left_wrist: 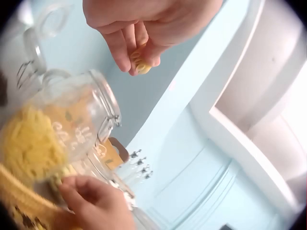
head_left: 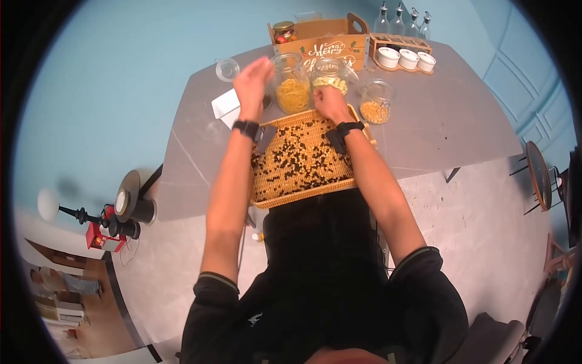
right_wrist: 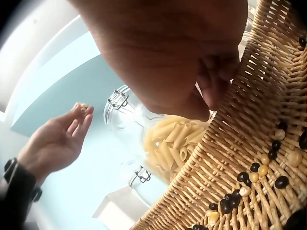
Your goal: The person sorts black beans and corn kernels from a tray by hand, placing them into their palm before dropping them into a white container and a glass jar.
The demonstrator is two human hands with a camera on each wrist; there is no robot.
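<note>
Left grip (left_wrist: 153, 28) pinches some yellow pasta (left_wrist: 140, 62) between thumb and fingers, clear of the jar (left_wrist: 106, 98). Jar: clear glass, wire clasp at rim, partly filled with yellow noodles (left_wrist: 33, 143). Behind it, a brown box (left_wrist: 111, 155) with white lettering. Right grip (left_wrist: 98, 203): fingers bent, near the basket (left_wrist: 24, 189); contents, if any, not discernible. Dark beans (left_wrist: 21, 218) in basket, blurred. Beyond: spouted bottles (left_wrist: 140, 166), pale blue wall (left_wrist: 187, 158).
</note>
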